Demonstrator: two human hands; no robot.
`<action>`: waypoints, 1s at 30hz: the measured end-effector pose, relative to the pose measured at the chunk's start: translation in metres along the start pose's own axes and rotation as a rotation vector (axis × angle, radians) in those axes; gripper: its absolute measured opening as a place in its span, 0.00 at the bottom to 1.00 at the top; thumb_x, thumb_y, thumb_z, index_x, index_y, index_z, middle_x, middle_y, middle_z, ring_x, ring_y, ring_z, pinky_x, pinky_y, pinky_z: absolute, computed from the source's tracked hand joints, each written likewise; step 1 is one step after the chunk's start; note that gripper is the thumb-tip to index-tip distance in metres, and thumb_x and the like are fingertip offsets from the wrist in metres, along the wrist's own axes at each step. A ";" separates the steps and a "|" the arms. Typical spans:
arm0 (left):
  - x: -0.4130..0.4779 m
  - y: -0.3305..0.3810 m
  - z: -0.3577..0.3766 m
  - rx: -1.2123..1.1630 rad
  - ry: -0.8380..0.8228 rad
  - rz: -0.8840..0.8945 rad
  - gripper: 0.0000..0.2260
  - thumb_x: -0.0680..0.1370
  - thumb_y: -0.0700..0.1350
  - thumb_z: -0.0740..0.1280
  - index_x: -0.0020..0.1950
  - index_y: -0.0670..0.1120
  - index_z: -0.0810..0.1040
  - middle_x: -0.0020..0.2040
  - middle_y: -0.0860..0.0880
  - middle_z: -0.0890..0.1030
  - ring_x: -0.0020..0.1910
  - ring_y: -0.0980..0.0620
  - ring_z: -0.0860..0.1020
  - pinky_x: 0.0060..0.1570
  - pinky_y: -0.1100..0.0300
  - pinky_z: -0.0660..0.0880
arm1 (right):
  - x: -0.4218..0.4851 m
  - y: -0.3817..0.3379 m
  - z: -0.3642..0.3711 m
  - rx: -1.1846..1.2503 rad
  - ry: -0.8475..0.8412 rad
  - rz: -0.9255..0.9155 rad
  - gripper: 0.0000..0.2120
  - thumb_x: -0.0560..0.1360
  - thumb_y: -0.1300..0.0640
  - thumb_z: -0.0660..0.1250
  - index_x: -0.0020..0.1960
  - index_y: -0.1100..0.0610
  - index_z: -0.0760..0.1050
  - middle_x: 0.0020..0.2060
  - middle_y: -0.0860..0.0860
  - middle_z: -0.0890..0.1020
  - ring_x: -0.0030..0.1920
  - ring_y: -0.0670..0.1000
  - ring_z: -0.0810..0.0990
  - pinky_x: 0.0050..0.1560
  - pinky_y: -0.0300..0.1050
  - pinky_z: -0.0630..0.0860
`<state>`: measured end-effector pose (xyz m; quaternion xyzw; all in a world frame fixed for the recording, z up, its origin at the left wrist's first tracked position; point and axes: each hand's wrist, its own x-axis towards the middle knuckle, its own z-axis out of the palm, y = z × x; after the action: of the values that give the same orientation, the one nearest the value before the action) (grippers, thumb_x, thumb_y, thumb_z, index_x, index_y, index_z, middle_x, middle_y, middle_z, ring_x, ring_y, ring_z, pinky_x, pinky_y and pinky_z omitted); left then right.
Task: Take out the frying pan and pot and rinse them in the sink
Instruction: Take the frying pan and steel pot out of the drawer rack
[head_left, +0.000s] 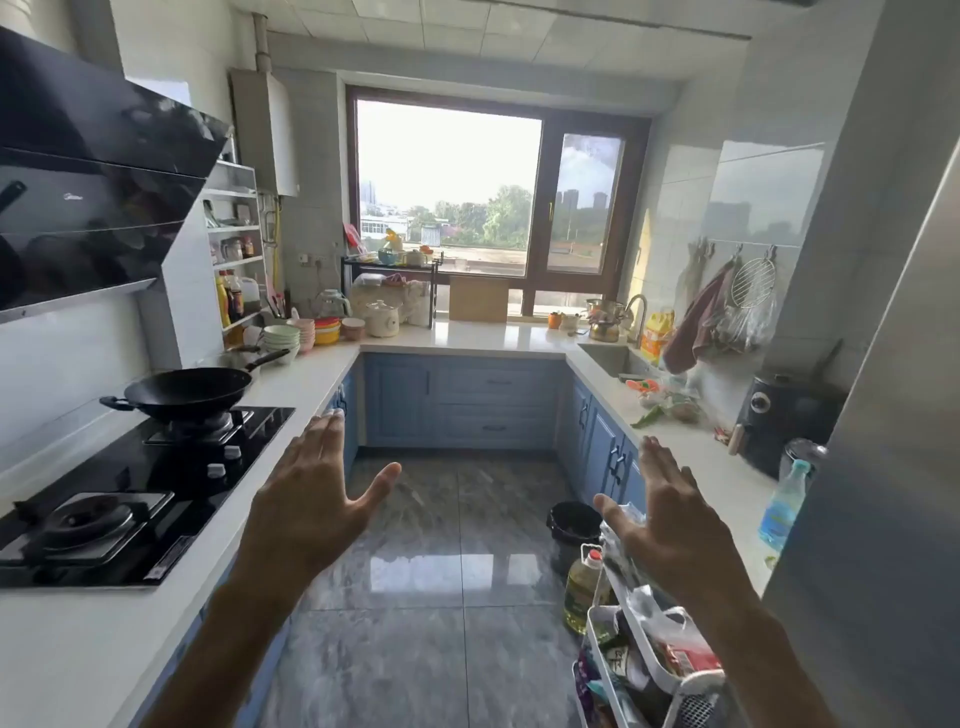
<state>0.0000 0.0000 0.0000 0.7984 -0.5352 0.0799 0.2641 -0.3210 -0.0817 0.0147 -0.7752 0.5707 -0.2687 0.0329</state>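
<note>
A black frying pan (189, 391) with a long handle sits on the far burner of the black gas stove (130, 486) at the left. The sink (615, 358) is set into the right counter near the window, with a curved tap (640, 314) behind it. A steel pot (604, 316) stands on the counter just left of the tap. My left hand (311, 499) and my right hand (670, 525) are both held out over the floor, fingers straight and spread, holding nothing. Both hands are far from the pan and the pot.
Stacked bowls (283, 338) and a white cooker (383, 318) crowd the back-left corner. Vegetables (662, 402), a dark appliance (782, 415) and a bottle (784, 506) sit on the right counter. A black bin (574, 527), an oil jug (584, 587) and a white cart (649, 670) stand on the floor at right.
</note>
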 end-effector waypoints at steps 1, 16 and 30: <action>0.003 -0.003 0.001 -0.012 -0.012 -0.005 0.50 0.71 0.76 0.48 0.84 0.45 0.53 0.84 0.45 0.58 0.82 0.45 0.59 0.76 0.46 0.62 | 0.004 -0.002 0.004 0.012 0.004 -0.007 0.42 0.78 0.40 0.66 0.82 0.57 0.51 0.81 0.51 0.55 0.81 0.52 0.54 0.77 0.47 0.54; 0.103 -0.004 0.089 -0.061 -0.008 0.030 0.49 0.72 0.78 0.48 0.83 0.46 0.57 0.82 0.45 0.64 0.79 0.45 0.66 0.73 0.43 0.69 | 0.111 0.028 0.083 0.161 -0.025 0.056 0.39 0.77 0.43 0.69 0.81 0.53 0.57 0.79 0.50 0.64 0.77 0.54 0.66 0.74 0.48 0.64; 0.332 0.098 0.211 -0.098 0.017 0.043 0.39 0.75 0.69 0.55 0.81 0.50 0.62 0.80 0.50 0.67 0.76 0.46 0.70 0.69 0.43 0.73 | 0.372 0.126 0.151 0.204 -0.009 -0.017 0.30 0.77 0.52 0.71 0.77 0.56 0.67 0.73 0.54 0.73 0.72 0.56 0.74 0.69 0.47 0.67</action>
<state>0.0174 -0.4052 -0.0099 0.7721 -0.5532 0.0660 0.3057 -0.2859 -0.4998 -0.0189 -0.7737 0.5339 -0.3222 0.1119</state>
